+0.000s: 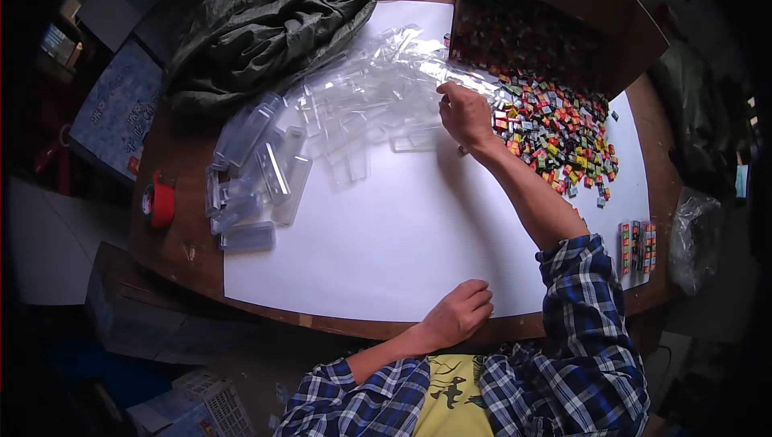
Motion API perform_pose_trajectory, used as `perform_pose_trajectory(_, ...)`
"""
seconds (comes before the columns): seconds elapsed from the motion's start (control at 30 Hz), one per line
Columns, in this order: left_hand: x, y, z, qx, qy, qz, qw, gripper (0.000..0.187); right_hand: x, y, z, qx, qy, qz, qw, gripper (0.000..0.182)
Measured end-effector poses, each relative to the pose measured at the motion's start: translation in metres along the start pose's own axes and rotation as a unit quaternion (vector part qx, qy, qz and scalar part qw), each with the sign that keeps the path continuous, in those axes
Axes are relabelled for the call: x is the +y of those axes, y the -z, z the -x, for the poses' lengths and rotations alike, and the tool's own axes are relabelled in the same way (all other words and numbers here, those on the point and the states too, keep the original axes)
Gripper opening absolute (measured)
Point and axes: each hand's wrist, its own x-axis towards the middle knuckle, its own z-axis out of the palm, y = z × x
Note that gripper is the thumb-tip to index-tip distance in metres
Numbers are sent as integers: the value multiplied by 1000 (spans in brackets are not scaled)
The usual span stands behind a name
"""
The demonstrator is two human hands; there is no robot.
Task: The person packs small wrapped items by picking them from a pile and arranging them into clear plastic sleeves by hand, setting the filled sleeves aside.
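Observation:
My right hand reaches over the far part of the white sheet, its fingers curled together at the edge of a heap of clear plastic cases. Whatever it may pinch is too small or hidden to make out. Just right of that hand spreads a pile of small colourful blocks, mostly red, yellow, black and green. My left hand rests at the near edge of the white sheet, fingers loosely closed, with nothing visible in it.
A cardboard box lies tipped behind the blocks, with more inside. Dark green woven cloth covers the back left. Red tape sits at the left edge. Several filled rows of blocks stand front right, near a clear bag.

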Motion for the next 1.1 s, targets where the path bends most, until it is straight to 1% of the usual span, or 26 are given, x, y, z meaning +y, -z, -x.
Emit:
perform_pose_trajectory(0.07,-2,1,0,-4,-5,2,1000,19,0,4,3,46,132,88,986,44)
perform_pose_trajectory(0.1,-3,2,0,-6,-5,5,1000,19,-3,4,2,45,128,89,987,44)
perform_pose_trajectory(0.2,-2,2,-1,-3,-3,3,1000,17,-16,-2,3,-32,191,128,973,43)
perform_pose_trajectory(0.33,-2,2,-1,-2,1,10,1000,17,-20,0,8,-56,177,130,974,43)
perform_pose_trajectory(0.5,-1,3,-2,-6,-1,8,1000,16,-12,16,8,-53,184,146,971,41)
perform_pose_trajectory(0.6,-1,4,-3,-6,2,8,1000,16,-4,26,4,-25,215,106,971,29)
perform_pose_trajectory(0.63,0,4,-3,-7,2,8,1000,16,-3,30,4,-25,214,106,971,29)
perform_pose_trajectory(0.73,0,4,-3,-4,7,6,1000,15,5,42,4,-44,155,22,987,15)
perform_pose_trajectory(0.77,1,3,-3,-6,6,8,1000,15,8,46,5,-43,153,22,987,15)
perform_pose_trajectory(0.87,0,3,-2,-2,5,6,1000,15,17,59,5,-47,93,-42,994,18)
perform_pose_trajectory(0.9,-1,3,-3,-3,2,7,1000,15,15,65,8,-44,92,-41,994,18)
perform_pose_trajectory(1.0,0,2,-1,13,19,16,1000,16,7,83,34,4,24,-127,992,13)
perform_pose_trajectory(1.03,-1,2,0,10,18,20,1000,16,7,89,44,5,19,-126,992,13)
perform_pose_trajectory(1.1,-2,1,1,42,39,21,998,20,15,104,76,-29,-26,-174,984,14)
